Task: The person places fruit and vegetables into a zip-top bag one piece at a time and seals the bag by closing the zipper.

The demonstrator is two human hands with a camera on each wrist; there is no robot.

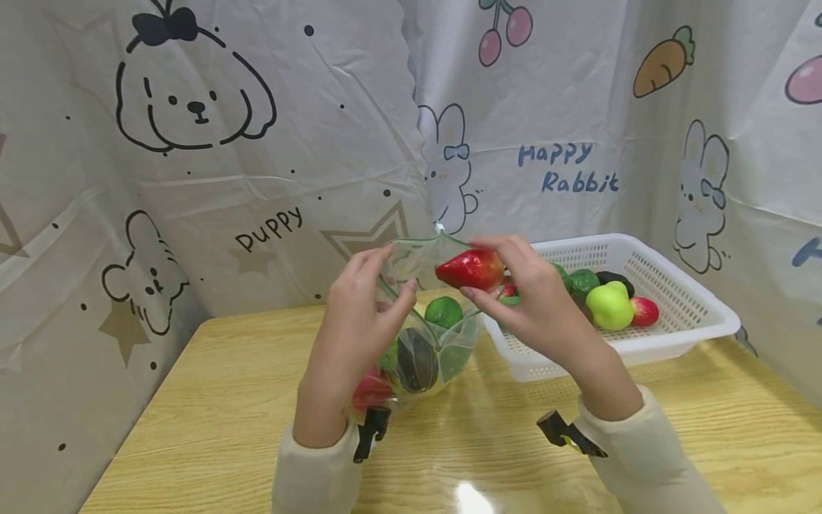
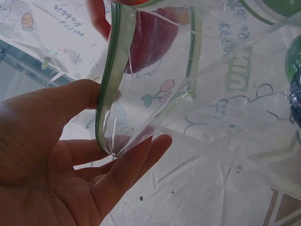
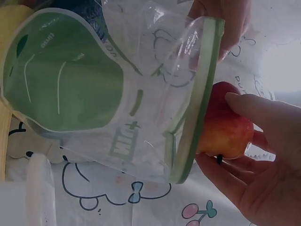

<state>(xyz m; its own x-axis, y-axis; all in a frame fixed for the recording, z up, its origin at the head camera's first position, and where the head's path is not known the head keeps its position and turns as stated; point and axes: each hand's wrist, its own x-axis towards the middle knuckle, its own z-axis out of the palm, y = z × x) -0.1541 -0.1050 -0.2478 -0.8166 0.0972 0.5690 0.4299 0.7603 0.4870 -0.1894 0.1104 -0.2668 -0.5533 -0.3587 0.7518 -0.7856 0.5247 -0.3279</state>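
Observation:
A clear zip bag [image 1: 457,363] with a green edge stands on the table, its mouth spread. My left hand [image 1: 356,314] grips the bag's edge; in the left wrist view the thumb lies against the green rim [image 2: 106,94] with fingers on the other side. My right hand [image 1: 542,303] holds a glossy red apple [image 1: 472,268] at the mouth. The right wrist view shows the apple [image 3: 228,125] between thumb and fingers, its dark stem downward, partly behind the rim. Inside the bag are a green round fruit [image 1: 443,312], a dark oval one [image 1: 417,361] and a pinkish-red one [image 1: 371,389].
A white perforated basket [image 1: 719,325] stands at the right, behind my right forearm. It holds a light green fruit [image 1: 610,305], a small red one [image 1: 645,312] and several dark green ones. A printed white curtain [image 1: 359,93] hangs behind the wooden table [image 1: 212,400].

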